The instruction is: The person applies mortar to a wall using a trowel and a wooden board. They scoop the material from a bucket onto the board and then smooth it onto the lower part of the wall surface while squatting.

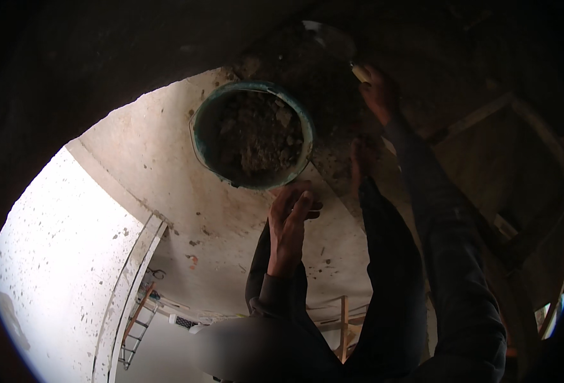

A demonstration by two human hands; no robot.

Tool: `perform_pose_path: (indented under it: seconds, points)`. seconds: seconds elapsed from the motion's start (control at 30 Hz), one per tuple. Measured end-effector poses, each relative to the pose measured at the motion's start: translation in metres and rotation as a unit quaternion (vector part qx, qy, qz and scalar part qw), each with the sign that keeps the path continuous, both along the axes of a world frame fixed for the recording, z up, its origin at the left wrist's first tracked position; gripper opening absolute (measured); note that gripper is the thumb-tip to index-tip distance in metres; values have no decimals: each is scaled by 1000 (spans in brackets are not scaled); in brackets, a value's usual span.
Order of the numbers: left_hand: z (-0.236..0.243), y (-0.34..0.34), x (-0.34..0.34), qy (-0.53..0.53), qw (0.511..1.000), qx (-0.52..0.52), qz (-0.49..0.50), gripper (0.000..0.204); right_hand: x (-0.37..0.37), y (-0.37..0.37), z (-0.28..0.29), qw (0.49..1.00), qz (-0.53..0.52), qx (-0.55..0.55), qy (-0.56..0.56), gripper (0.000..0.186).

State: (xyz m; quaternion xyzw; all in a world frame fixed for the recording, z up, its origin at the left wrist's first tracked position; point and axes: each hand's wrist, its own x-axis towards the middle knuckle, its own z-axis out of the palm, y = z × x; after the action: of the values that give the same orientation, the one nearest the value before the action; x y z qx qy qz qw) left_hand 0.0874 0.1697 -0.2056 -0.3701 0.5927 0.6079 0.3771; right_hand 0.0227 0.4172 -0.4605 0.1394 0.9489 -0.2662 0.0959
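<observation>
My right hand, reaching to the far right, is closed round the pale yellow handle of a trowel. The trowel's grey blade points away to the left, over dark, loose rubble. A green-blue bucket, part filled with broken rubble and grit, stands just left of the middle. Near the bucket's front rim is my left hand, its fingers loosely bent and nothing visible in them. It hangs apart from the bucket as far as I can tell.
My bare foot is on the ground right of the bucket. Dark wooden boards lie in shadow at the right. A pale, stained wall or slab curves along the left, with a ladder at lower left. Dark masonry overhangs the top.
</observation>
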Motion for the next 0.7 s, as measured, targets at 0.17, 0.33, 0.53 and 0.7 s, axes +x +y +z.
perform_pose_path:
  seconds: [0.17, 0.33, 0.53, 0.7]
  points:
    - [0, 3, -1, 0, 1000, 2, -5, 29, 17, 21, -17, 976, -142, -165, -30, 48]
    - [-2, 2, 1, -12, 1000, -3, 2, 30, 16, 27, -10, 979, -17, -130, -158, 51]
    - [-1, 5, 0, -8, 1000, 3, 12, 30, 35, 39, -50, 960, 60, -225, -157, 54]
    - [1, 14, -9, -7, 1000, 14, 11, 29, 18, 72, -103, 929, 10, -339, -147, 60]
